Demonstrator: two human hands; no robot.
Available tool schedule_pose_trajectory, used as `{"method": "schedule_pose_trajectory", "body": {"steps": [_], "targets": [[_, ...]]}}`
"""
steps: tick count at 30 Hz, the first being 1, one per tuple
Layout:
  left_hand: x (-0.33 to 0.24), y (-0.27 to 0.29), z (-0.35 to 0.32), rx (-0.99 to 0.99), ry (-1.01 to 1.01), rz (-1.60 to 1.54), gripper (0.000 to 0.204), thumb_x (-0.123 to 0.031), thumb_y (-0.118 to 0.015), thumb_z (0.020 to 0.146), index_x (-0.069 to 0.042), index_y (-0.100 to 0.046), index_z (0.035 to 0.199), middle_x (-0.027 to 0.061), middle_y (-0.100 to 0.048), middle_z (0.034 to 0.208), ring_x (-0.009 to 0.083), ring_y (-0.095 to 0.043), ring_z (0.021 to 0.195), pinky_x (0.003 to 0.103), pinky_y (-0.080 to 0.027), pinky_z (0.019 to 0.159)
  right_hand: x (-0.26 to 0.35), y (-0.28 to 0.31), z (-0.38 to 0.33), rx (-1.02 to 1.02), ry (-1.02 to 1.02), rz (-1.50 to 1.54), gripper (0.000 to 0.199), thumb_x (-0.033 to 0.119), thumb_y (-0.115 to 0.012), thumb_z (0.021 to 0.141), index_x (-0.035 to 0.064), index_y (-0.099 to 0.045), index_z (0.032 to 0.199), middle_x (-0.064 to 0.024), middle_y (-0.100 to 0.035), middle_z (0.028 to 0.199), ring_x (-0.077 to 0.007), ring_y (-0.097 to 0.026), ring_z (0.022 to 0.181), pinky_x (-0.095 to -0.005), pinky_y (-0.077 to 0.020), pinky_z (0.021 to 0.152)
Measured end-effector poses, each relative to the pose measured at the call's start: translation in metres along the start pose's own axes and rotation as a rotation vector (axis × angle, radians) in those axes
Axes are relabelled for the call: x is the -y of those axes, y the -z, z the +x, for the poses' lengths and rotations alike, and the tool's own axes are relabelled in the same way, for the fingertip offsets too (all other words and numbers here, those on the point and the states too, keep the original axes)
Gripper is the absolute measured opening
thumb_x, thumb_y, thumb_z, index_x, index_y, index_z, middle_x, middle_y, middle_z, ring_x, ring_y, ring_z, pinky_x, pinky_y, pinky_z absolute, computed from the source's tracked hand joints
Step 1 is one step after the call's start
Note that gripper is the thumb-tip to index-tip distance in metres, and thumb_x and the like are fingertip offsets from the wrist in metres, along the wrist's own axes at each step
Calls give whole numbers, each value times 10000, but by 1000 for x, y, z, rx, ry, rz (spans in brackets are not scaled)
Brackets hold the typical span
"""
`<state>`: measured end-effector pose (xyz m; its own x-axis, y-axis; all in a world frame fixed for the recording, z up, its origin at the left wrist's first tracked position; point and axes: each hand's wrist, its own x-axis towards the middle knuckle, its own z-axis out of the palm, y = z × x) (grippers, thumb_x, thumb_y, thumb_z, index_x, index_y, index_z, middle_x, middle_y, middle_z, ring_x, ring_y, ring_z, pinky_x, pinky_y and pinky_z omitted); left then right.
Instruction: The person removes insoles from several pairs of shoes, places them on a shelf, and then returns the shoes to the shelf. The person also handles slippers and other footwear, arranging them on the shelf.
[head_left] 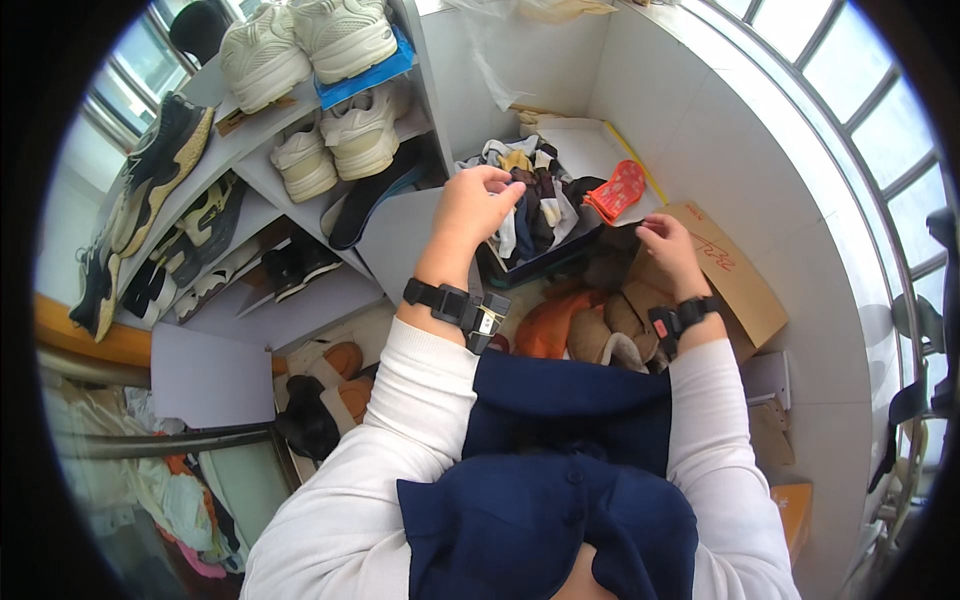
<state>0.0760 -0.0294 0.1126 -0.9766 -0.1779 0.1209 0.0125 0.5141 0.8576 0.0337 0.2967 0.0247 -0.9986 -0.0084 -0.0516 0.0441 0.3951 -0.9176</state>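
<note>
I see my left hand (476, 205) up over a dark box (540, 262) full of small bunched clothes (530, 195). Its fingers pinch a bit of cloth at the top of the pile. My right hand (668, 245) is curled on the box's right edge, just beside a red mesh thing (616, 190). White shoes (330, 135) sit on the shelf to the left.

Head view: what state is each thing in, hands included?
Left hand: fingers pinched over the clothes, hold unclear.
Right hand: touching the dark box's edge.
Dark box: open, heaped with clothes.
Cardboard box: open, flap out.
Shoe rack: full.
Orange insole: lying loose.
</note>
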Motion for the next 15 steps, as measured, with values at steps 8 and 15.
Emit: {"method": "schedule_pose_trajectory", "body": {"steps": [8, 15], "targets": [[5, 1, 26, -23, -38, -234, 288, -223, -763, 842, 12, -719, 1001, 97, -734, 872, 125, -671, 770, 266, -523, 712, -7, -78, 66, -17, 303, -758, 391, 204, -693, 822, -36, -609, 1120, -265, -655, 1044, -417, -635, 994, -467, -514, 890], [10, 9, 39, -150, -35, -133, 338, -287, -731, 829, -1, -712, 1010, 129, -735, 881, 208, -703, 782, 318, -532, 712, 40, -54, 98, -312, 393, -920, 172, 88, -467, 897, 26, -613, 963, -233, -672, 916, -425, -662, 832, -508, -538, 743]]}}
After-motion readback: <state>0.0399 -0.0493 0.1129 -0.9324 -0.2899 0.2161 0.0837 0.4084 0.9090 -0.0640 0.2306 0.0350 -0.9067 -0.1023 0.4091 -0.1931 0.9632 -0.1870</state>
